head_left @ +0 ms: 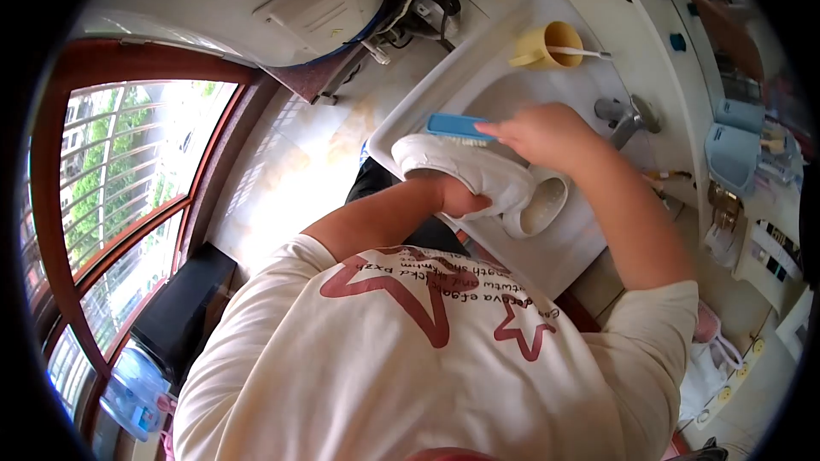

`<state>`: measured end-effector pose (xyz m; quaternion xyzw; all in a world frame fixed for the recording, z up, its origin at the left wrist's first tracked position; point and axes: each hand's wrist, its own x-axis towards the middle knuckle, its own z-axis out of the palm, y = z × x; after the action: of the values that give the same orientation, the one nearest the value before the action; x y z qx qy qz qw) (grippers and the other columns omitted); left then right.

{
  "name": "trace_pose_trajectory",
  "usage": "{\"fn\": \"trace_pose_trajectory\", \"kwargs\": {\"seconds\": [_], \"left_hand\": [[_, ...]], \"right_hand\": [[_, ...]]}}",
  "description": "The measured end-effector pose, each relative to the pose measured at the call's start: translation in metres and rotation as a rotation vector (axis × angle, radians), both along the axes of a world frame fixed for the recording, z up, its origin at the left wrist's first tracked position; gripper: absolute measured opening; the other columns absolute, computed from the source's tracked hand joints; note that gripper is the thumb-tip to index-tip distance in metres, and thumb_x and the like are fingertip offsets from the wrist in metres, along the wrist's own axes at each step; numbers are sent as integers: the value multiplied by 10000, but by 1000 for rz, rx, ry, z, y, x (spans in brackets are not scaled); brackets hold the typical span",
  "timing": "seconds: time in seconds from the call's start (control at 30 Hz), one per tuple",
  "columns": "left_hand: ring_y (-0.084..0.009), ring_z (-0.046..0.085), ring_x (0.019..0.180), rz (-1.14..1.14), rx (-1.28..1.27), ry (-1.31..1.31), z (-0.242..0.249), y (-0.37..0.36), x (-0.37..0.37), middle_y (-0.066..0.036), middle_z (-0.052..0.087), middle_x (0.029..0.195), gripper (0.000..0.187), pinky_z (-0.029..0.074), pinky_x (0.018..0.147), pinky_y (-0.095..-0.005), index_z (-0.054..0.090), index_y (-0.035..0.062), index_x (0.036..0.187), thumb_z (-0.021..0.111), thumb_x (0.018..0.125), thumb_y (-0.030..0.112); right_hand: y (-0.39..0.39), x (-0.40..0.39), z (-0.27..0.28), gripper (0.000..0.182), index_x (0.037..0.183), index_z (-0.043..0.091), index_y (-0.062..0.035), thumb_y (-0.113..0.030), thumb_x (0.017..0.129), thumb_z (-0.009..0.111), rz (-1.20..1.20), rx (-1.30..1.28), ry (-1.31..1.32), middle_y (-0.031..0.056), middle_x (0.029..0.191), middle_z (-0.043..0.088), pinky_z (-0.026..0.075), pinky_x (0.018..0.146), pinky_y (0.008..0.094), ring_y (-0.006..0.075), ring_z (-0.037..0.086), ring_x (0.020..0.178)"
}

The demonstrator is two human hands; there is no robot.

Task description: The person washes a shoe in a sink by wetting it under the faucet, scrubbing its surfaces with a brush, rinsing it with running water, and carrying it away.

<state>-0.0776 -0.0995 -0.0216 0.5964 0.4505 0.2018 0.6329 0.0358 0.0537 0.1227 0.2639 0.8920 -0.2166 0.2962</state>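
Note:
My left hand is closed on a white shoe, with its fingers partly hidden at the shoe's opening. Over the sink, my right hand grips a blue brush, its pale bristles facing down against or just above the shoe's upper side. Next to the shoe is another white, rounded item with an opening; it looks like a second shoe, though part of it is covered. Both lie at the near side of the white sink.
A yellow mug with a toothbrush lies tilted on the sink's far side. The metal faucet stands to the right. A blue caddy sits on the right-hand shelf. At left are a window and a plastic water jug.

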Motion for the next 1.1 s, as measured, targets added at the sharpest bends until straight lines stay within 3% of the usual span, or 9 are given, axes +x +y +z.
{"fn": "trace_pose_trajectory", "kwargs": {"seconds": [0.13,0.27,0.37,0.43,0.5,0.63,0.73,0.9,1.1], "left_hand": [[-360,554,1150,-168,232,134,-6,4,2,-130,658,1166,482,383,1028,-475,622,116,1237,608,835,381],[-300,633,1003,-62,526,140,2,7,-9,-132,664,1140,485,475,920,-434,623,105,1236,602,856,405],[-201,662,749,-138,-335,-63,13,8,-7,-128,666,1086,518,543,736,-340,599,86,1271,606,887,432],[-200,669,777,-122,-321,-70,7,7,-3,-122,667,1096,509,545,751,-338,589,91,1287,609,887,406],[-337,569,1142,-68,39,-28,4,6,-3,-128,655,1183,414,405,1019,-407,650,119,1212,591,861,329],[-352,566,1159,-51,130,-86,4,10,-3,-150,640,1211,420,409,1031,-424,625,120,1247,610,854,269],[-347,559,1185,-100,-156,-92,13,15,-1,-167,628,1230,408,423,1026,-438,617,119,1249,623,853,218],[-228,664,688,-71,-376,-97,-4,13,3,-122,684,894,387,541,631,-357,606,65,1213,630,867,236],[-151,615,595,0,-569,-115,-8,12,2,-78,660,925,421,517,477,-276,602,40,1208,675,863,270]], "right_hand": [[-12,-27,-28,309,1253,644,-328,-336,961,544,98,42,109,118,726,637,508,635,427,310,649,708],[3,-48,-32,330,1257,647,-308,-326,938,566,97,85,5,103,715,625,498,615,423,299,641,711],[21,-3,10,324,1235,664,-313,-299,922,583,49,136,104,89,726,622,500,618,415,290,633,702],[11,21,27,319,1220,673,-325,-275,915,593,-3,165,173,82,735,620,501,620,412,285,627,691],[-5,37,25,371,1248,651,-345,-213,902,616,56,79,218,83,746,613,496,608,414,283,615,673],[-33,26,-21,375,1259,640,-353,-213,915,592,22,32,311,84,767,619,499,604,425,297,620,670],[-47,-34,-46,354,1256,642,-357,-244,930,564,-135,-53,172,86,753,603,500,601,436,305,611,645],[-45,-24,-28,368,1297,616,-334,-245,946,546,14,5,177,91,760,603,500,616,439,300,613,672],[-74,128,-64,408,1333,597,-296,-198,938,564,-336,-64,277,125,757,596,501,648,407,297,612,689]]}}
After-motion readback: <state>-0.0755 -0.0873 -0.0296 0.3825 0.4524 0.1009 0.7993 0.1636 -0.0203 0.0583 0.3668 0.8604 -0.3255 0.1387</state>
